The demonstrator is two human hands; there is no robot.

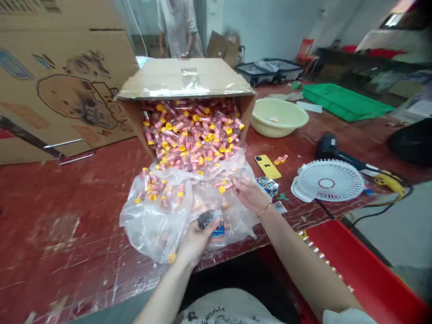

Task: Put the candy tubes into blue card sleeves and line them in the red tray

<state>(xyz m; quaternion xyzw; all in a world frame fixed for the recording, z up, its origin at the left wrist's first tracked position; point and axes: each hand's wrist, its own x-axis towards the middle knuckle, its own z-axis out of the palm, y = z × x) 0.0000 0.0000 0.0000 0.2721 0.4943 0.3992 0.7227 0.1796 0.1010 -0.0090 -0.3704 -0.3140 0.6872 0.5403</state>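
Observation:
My left hand (194, 243) is closed around a small stack of printed blue and black packets (205, 218), thumb on top. Above and to the right, my right hand (251, 194) pinches a small pink tube with a yellow cap (223, 187) at its fingertips. Both hands are over a crumpled clear plastic bag (148, 229), on which several more such tubes lie. Behind it, a cardboard box (162, 78) lies on its side, its opening towards me, heaped with pink tubes with yellow caps (192, 135).
Right of the box are a pale yellow basin (278, 114), a yellow phone (268, 167), a white fan (327, 182), a green tray (344, 101) and a dark corded tool (327, 145). A large carton (64, 90) stands left. A person (178, 27) stands behind the red table (67, 225).

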